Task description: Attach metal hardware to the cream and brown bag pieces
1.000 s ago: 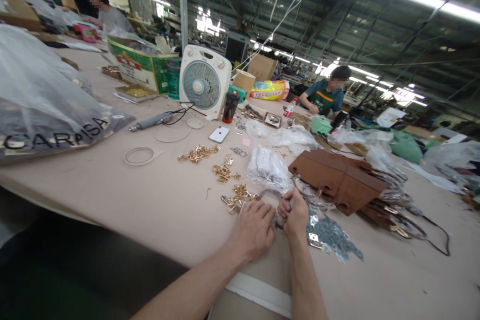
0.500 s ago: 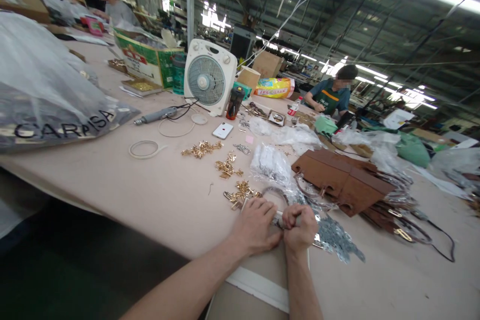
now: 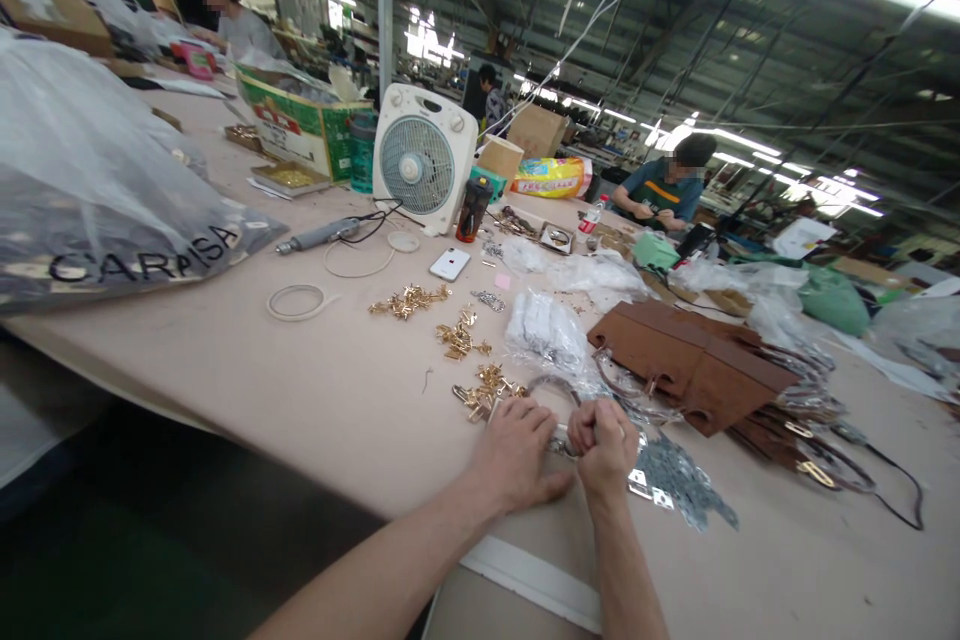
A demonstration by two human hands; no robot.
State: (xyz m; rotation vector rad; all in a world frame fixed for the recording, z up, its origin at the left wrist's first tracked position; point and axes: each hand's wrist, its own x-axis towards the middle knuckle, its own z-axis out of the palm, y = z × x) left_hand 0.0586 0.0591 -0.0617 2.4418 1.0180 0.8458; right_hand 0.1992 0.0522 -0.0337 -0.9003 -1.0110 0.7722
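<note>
My left hand (image 3: 520, 455) lies with fingers stretched over a beige piece with a white band (image 3: 529, 575) at the table's edge. Close beside it, my right hand (image 3: 604, 440) is closed in a fist; what it grips is hidden. Between the two hands shows a small silver metal part (image 3: 561, 440). A curved brown strap (image 3: 559, 383) arches just beyond them. Left of the strap lies a heap of gold metal fittings (image 3: 487, 390). To the right of my right hand spreads a pile of flat silver metal plates (image 3: 679, 480).
Brown bags (image 3: 690, 360) lie stacked at right, near clear plastic packets (image 3: 547, 330). Further back are a phone (image 3: 450, 264), a box fan (image 3: 424, 160), a dark bottle (image 3: 474, 210) and a tape roll (image 3: 295, 302). A large plastic bag (image 3: 112, 190) covers the left. Co-workers sit across the table.
My right hand has shifted slightly right, and its wrist has swung right. My left hand stays almost in place. The whole view has shifted a little.
</note>
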